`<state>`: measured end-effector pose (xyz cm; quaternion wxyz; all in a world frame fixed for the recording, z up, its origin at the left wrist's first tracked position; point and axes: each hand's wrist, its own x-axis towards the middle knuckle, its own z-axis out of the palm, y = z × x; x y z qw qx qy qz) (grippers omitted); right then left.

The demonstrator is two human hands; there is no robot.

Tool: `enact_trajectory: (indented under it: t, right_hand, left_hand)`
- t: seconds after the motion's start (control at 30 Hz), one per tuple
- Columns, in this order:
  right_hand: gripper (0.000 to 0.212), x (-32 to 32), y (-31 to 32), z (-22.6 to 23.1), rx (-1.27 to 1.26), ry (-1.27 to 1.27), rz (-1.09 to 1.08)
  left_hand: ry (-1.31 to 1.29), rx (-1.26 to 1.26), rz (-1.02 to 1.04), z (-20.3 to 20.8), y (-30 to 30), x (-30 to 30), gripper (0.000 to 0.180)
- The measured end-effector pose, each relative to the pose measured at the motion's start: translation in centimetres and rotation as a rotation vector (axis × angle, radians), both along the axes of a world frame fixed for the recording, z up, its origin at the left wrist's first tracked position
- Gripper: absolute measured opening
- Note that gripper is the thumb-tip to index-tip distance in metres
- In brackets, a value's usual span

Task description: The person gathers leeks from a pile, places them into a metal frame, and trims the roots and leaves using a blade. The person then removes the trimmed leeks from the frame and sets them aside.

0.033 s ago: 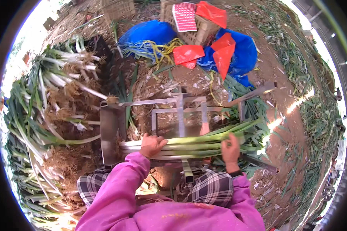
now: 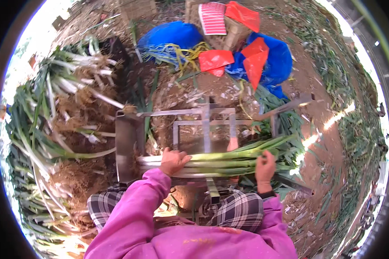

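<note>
Green leek bundle (image 2: 220, 162) gripped by left hand (image 2: 173, 160) and right hand (image 2: 265, 166), red-striped package (image 2: 213, 18) behind

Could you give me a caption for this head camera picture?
Both hands, left hand and right hand, press a bundle of leeks onto a metal frame.

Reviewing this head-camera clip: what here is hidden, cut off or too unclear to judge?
- Left hand: its palm side lies on the bundle of leeks, so the grip is hidden.
- Right hand: fingers curl over the bundle; their tips are out of sight.
- Metal frame: its lower part is covered by the bundle and the person's checked knees.
- Leek pile on the left: blown out and bent at the fisheye rim.
- Blue sacks: contents hidden.
</note>
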<state>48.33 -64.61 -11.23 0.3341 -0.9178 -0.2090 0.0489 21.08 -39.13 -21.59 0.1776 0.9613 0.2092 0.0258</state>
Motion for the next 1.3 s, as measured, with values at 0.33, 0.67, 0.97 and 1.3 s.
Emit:
enact_trajectory:
  t: [0.33, 0.67, 0.97, 1.3]
  right_hand:
    - [0.102, -2.7, 4.2, -1.0, -0.448, -0.145, 0.978]
    - [0.110, -3.5, 2.8, -2.7, -0.576, -0.250, 1.017]
    - [0.087, -4.4, 3.9, 1.8, -0.694, -0.044, 1.043]
    - [0.095, -3.9, 3.3, 1.1, -0.742, -0.036, 1.028]
  left_hand:
    - [0.057, 0.018, 0.322, 3.3, 1.5, -1.5, 0.044]
    - [0.243, -0.237, 0.331, -0.1, 2.8, -5.8, 0.055]
    - [-0.258, -0.034, 0.475, 12.5, 14.3, -2.9, 0.012]
    - [-0.122, -0.006, 1.308, 16.7, 43.4, -15.3, 0.033]
